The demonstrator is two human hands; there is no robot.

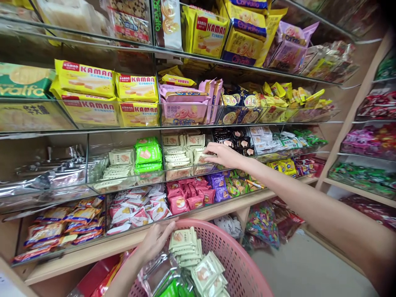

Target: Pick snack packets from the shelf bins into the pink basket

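Observation:
My right hand (221, 156) reaches to the middle shelf, fingers apart over a stack of small cream-coloured snack packets (201, 169). Its fingertips are at the top packets, and none is lifted clear of the stack. Low in front of me, my left hand (156, 238) grips the rim of a pink perforated plastic basket (244, 264); part of its grip is hidden. Inside the basket lie stacked cream packets (207, 272), green packets (173, 288) and clear plastic wrapping (159, 268).
Clear dividers and front lips split the shelves. Bright green packets (148, 154) and black packets (243, 142) flank the cream ones. Yellow wafer packs (85, 78) sit above, pink packets (188, 194) below. Side shelves (365, 181) stand at right. Bagged colourful sweets (262, 222) lie underneath.

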